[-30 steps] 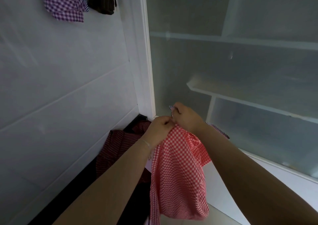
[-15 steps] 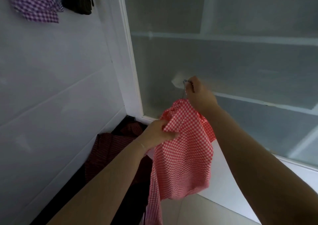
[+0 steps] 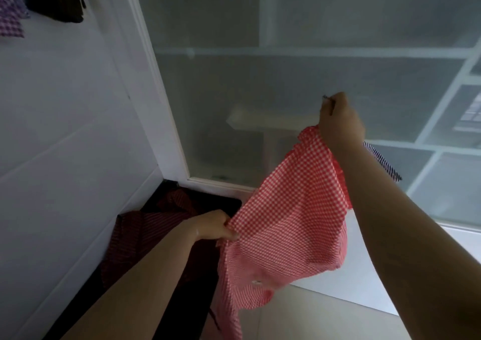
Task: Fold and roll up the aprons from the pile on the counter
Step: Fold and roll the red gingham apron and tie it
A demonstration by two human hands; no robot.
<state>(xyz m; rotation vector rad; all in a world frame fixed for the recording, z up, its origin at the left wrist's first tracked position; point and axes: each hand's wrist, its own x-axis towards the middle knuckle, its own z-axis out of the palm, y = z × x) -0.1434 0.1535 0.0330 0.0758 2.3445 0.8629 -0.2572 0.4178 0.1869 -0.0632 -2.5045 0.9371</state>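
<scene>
Aloft, one red gingham apron (image 3: 286,225), two gripping hands: left hand (image 3: 216,226), right hand (image 3: 338,121)

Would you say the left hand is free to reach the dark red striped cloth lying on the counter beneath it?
Probably not yet: the left hand pinches the red gingham apron, though the striped cloth lies close below, unobstructed.

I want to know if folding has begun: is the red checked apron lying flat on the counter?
No: the red checked apron hangs in the air, stretched between the left hand and the raised right hand.
</scene>
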